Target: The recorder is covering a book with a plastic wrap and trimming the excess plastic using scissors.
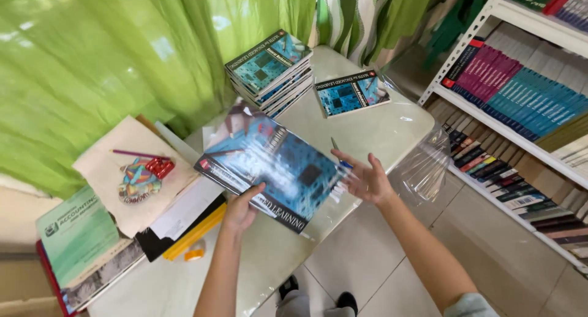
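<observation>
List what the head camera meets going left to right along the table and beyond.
Green book → red stapler → left hand gripping the blue book → open right hand → clear plastic sheet → bookshelf.

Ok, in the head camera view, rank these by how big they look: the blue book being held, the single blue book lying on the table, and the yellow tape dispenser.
1. Held blue book, though it is nearest the camera.
2. Single blue book.
3. Yellow tape dispenser.
</observation>
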